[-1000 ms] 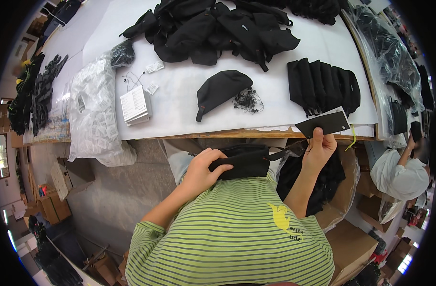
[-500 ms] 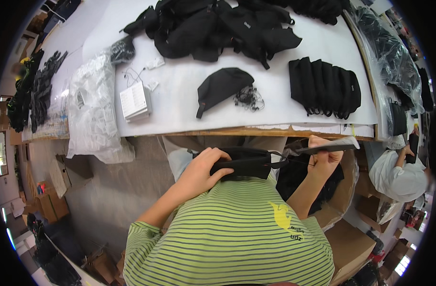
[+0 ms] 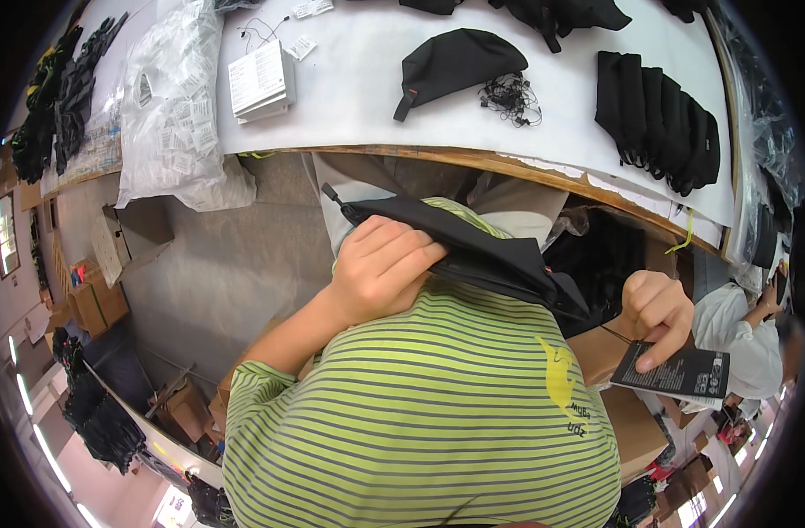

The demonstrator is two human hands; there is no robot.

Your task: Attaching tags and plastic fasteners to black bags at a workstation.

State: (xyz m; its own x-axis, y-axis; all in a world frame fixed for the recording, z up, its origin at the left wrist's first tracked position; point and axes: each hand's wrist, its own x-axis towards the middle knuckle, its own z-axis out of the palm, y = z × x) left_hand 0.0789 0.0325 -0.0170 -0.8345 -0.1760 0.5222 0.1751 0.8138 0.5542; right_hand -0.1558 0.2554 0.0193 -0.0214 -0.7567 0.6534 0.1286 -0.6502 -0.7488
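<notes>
Left hand [image 3: 383,268] clasped a black pouch [image 3: 503,266] off the near edge of the table [image 3: 349,97], while the right hand [image 3: 656,312] held a black tag [image 3: 677,373].

Toward the table's left, a clear plastic bag [image 3: 169,110] of white labels drooped over its near edge, and a stack of printed cards [image 3: 260,81] lay on top. Off that edge, the left hand's fingers curled together over the black pouch, which sloped down rightward. On the table lay a loose pouch [image 3: 459,66], a tangle of cords [image 3: 510,99] and, at its right end, a row of pouches [image 3: 657,119]. Off that end's near edge, the right hand pressed a fingertip onto the black tag; whether its thumb pinched from beneath could not be told.
</notes>
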